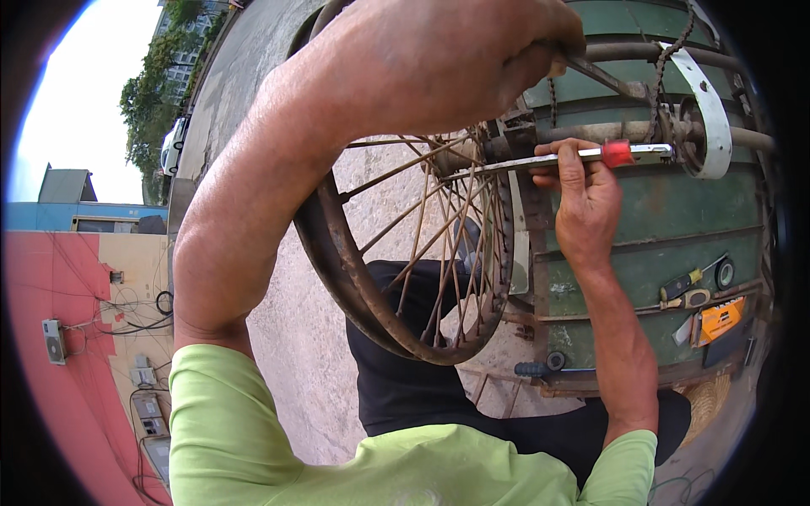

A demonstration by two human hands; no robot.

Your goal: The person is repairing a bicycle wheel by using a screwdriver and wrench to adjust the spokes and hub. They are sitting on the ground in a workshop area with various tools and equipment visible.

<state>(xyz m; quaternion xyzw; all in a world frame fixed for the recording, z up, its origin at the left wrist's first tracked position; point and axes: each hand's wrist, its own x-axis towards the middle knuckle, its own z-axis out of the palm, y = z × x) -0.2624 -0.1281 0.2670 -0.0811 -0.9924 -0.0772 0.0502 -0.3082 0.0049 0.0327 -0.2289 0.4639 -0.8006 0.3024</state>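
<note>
My left hand (472, 59) reaches across the top, its fingers curled around a wrench-like metal bar (601, 78). That bar's far end meets the hardware beside a rusty axle tube (607, 131). My right hand (582, 202) is closed on a long flat metal bar (523, 163) with a red band (618, 153) near one end. The bar's other end crosses the spokes of a rusty wheel (337, 244), near its hub (460, 156). A chain (657, 93) hangs by a curved white metal strip (713, 110) at the right.
Green slatted metal panels (666, 207) lie behind the axle. Lower on them rest screwdrivers (685, 282), an orange box (717, 320) and a dark-handled tool (540, 369). Concrete ground (312, 405) lies below the wheel. Far left stand a pink wall (51, 295) and a parked white vehicle (173, 145).
</note>
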